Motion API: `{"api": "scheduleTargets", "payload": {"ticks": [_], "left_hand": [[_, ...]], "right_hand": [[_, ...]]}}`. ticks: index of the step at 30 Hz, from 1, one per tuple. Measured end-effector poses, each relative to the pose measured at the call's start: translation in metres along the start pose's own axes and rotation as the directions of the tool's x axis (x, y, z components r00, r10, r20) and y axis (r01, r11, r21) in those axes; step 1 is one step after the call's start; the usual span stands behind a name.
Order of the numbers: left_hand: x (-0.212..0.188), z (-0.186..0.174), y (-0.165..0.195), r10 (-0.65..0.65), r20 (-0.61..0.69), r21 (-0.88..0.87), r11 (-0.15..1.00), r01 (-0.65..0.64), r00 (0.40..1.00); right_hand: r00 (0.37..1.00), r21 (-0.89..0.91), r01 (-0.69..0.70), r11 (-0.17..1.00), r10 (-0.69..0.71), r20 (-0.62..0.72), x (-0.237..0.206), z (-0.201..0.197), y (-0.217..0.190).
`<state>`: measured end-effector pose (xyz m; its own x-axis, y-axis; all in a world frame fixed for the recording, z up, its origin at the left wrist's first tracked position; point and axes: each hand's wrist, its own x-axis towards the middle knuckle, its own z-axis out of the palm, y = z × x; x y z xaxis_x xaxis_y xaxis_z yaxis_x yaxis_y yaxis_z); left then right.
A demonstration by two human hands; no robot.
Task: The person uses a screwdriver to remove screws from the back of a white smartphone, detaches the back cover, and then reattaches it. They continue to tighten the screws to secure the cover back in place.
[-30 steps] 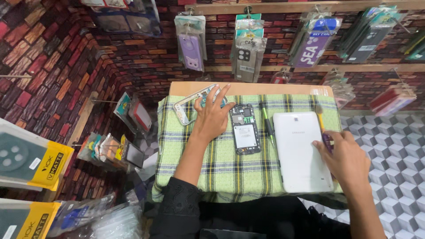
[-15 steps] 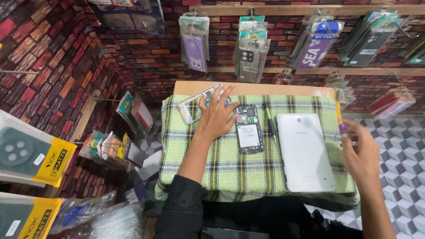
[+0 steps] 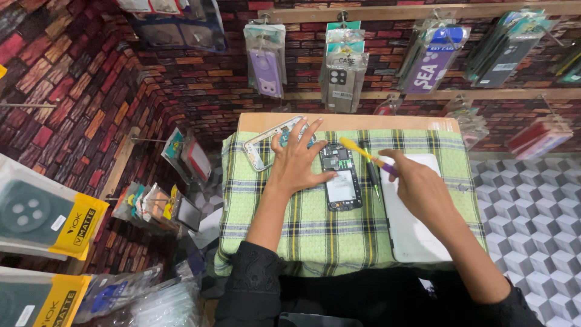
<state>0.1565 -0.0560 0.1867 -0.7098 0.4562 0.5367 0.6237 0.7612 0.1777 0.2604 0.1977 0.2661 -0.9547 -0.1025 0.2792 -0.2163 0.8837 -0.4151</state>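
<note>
While the left hand (image 3: 296, 166) lies flat and spread on the checked cloth (image 3: 302, 230), gripping nothing, its thumb rests against the side of the opened phone (image 3: 341, 177), which sits back-off and face down near the middle of the counter (image 3: 260, 121). The right hand (image 3: 417, 188) is clenched around a yellow-and-purple screwdriver (image 3: 366, 156), whose tip hangs just above the phone's upper end. With its circuit board bare, the phone looks light, stiff and fragile; it is probably best steadied by its outer edges, not the exposed parts. A thin dark tool (image 3: 373, 175) lies just beside it, a white tablet (image 3: 411, 224) sits under the right forearm, and a clear phone frame (image 3: 263, 148) lies beyond the left fingers.
</note>
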Motion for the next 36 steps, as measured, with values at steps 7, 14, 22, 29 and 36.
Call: {"api": "scheduleTargets", "payload": {"ticks": [7, 14, 22, 29, 36], "left_hand": [[0.000, -0.001, 0.003, 0.003, -0.010, 0.028, 1.000, -0.003, 1.000], [-0.002, -0.010, 0.005, 0.032, -0.004, -0.004, 0.999, -0.032, 0.999], [-0.004, -0.012, 0.006, 0.016, 0.018, -0.029, 0.999, -0.016, 1.000], [-0.004, -0.010, 0.004, 0.031, 0.001, -0.017, 0.999, -0.031, 1.000], [-0.005, -0.009, 0.004, 0.017, -0.019, -0.019, 1.000, -0.017, 1.000]], "right_hand": [[0.991, -0.176, 0.105, 0.979, -0.088, 0.104, 0.005, 0.008, -0.011], [0.977, -0.092, 0.044, 0.995, -0.023, 0.212, 0.011, 0.015, -0.008], [0.908, -0.279, -0.143, 0.950, 0.237, 0.344, 0.019, 0.012, -0.018], [0.941, -0.182, -0.037, 0.983, 0.095, 0.326, 0.025, 0.020, -0.007], [0.921, -0.272, -0.128, 0.954, 0.216, 0.324, 0.023, 0.027, -0.023]]}}
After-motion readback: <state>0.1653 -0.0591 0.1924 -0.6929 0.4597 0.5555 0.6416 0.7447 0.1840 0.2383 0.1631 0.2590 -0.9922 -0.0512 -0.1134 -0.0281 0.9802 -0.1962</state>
